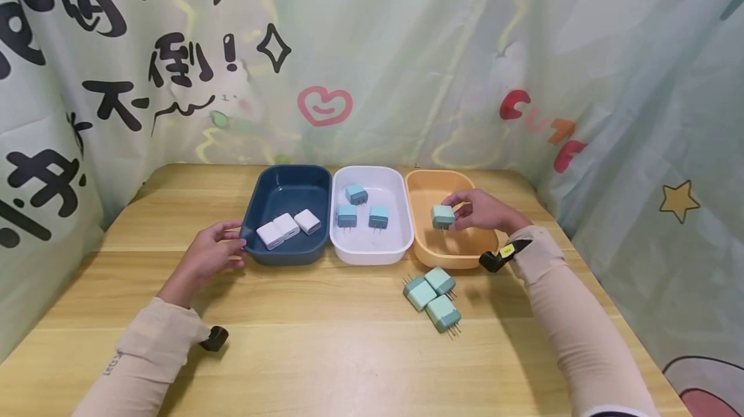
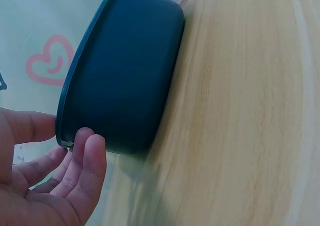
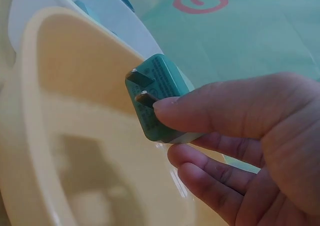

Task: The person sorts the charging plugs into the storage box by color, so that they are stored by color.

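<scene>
My right hand [image 1: 479,210] pinches a teal plug-in charger [image 1: 443,216] over the orange bin [image 1: 427,255]. Up close in the right wrist view, two metal prongs stick out of the charger [image 3: 155,98], and the thumb lies against its pronged face. At the far left, my left hand [image 1: 209,252] holds the rim of the dark blue bin [image 1: 290,255], with the thumb on the rim and the fingers against the outer wall [image 2: 120,75]. White chargers [image 1: 285,226] lie in that bin. Three light blue chargers [image 1: 378,216] sit apart in the white bin [image 1: 372,255].
Three teal chargers [image 1: 433,297] lie clustered on the wooden table [image 1: 325,339], in front of the orange bin. The bins stand side by side in a row. Behind them hangs a printed curtain [image 1: 383,49], which also borders both sides of the table.
</scene>
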Tool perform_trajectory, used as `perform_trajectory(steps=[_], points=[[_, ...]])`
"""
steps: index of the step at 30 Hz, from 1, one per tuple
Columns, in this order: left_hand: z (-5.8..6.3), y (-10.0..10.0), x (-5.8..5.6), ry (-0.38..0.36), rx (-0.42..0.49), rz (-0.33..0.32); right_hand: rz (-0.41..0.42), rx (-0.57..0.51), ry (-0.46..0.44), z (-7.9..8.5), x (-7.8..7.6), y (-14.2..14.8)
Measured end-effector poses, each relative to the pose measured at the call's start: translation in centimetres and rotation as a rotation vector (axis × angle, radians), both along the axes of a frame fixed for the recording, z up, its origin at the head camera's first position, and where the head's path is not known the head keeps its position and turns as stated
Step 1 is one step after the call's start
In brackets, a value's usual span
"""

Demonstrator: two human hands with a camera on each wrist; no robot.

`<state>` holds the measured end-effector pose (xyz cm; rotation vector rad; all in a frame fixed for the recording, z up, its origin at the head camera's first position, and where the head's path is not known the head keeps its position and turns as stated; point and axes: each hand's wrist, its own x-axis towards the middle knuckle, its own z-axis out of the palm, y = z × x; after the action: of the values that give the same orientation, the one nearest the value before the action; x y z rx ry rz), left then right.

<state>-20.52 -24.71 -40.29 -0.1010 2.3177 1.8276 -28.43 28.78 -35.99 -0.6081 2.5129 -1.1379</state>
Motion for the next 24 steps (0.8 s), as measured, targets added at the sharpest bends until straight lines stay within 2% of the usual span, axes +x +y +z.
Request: perform_trajectory(steps=[4, 10, 17, 24], points=[[0.2, 0.2, -0.2, 0.01, -0.005, 0.005, -0.034, 0.039, 0.036, 0.2, -0.4, -0.2], [0.1, 0.1, 0.0, -0.011, -0.034, 0.005, -0.047, 0.038, 0.004, -0.2, -1.0, -0.7], [-0.1, 0.2, 0.0, 0.011, 0.001, 0.008, -0.09, 0.053, 0.01, -0.5, -2.1, -1.2], [0.1, 0.2, 0.1, -0.002, -0.018, 0.017, -0.12, 0.076, -0.054, -1.0, -2.7, -1.4]])
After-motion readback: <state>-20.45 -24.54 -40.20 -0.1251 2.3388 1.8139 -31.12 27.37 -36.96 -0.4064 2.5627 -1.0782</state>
